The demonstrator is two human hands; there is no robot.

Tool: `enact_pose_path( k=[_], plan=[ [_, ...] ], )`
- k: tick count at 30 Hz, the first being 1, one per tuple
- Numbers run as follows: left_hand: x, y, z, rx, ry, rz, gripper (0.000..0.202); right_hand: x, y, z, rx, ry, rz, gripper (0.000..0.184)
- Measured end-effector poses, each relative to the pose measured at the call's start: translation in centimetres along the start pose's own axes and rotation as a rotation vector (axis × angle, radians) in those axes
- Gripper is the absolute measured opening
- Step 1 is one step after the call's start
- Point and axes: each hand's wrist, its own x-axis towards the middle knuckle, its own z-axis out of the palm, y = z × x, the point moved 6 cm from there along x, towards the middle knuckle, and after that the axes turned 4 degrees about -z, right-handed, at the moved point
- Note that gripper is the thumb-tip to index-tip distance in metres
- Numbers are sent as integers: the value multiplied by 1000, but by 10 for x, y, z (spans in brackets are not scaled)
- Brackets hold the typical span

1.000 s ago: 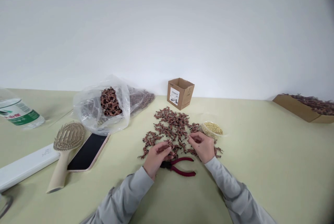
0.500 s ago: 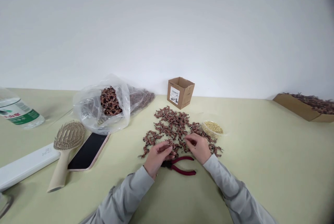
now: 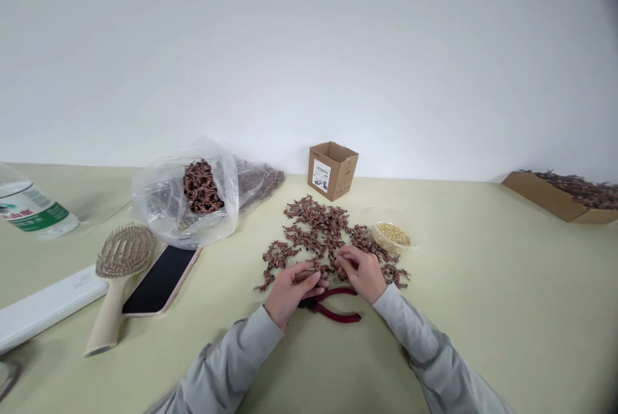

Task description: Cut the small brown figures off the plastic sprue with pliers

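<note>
My left hand (image 3: 293, 291) is closed on a small brown figurine (image 3: 317, 266), pinched between thumb and fingers; it looks like a tiny animal with thin legs. Just to the right, my right hand (image 3: 363, 272) has its thumb and fingertips pressed together; anything between them is too small to name. Beyond both hands spreads a loose pile of similar brown figurines (image 3: 316, 221). Pliers with red handles (image 3: 340, 319) lie under and beside my left hand, their jaws partly hidden by it. A clear round tub of tiny gold pieces (image 3: 393, 234) stands past my right hand.
An open cardboard box (image 3: 333, 170) stands at the back by the wall. Left are a plastic bag (image 3: 212, 227) of brown figurines, a phone (image 3: 161, 280), a hairbrush (image 3: 118, 272), a white case (image 3: 53, 304) and a bottle (image 3: 36, 208). A filled cardboard tray (image 3: 541, 195) sits far right.
My right hand has shifted slightly left, closer to my left hand. My left hand keeps hold of the figurine. The whole view has moved a little.
</note>
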Motion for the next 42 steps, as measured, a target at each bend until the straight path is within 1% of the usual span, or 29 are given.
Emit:
enact_pose_path(
  k=[6,12,18,26,30,34,37,42],
  plan=[
    [-1,1,1,5,-7,-10,34,2,8,-3,85,31,54,15],
    [-1,1,1,5,-5,-24,33,1,11,5,288,-31,123,13],
    [-2,2,3,-1,-28,-27,32,0,13,12,465,-70,197,19],
    [-6,7,8,1,-70,-5,33,2,9,7,543,-55,257,21],
    [-7,10,10,8,-86,6,34,0,7,11,584,-71,282,23],
    [-9,11,13,14,-107,-10,34,-2,4,15,584,-85,269,23],
    [-10,10,14,15,-111,-28,34,-2,-2,13,554,-75,221,23],
    [-11,8,16,-4,-134,-62,37,0,-18,3,433,17,90,16]
  ],
)
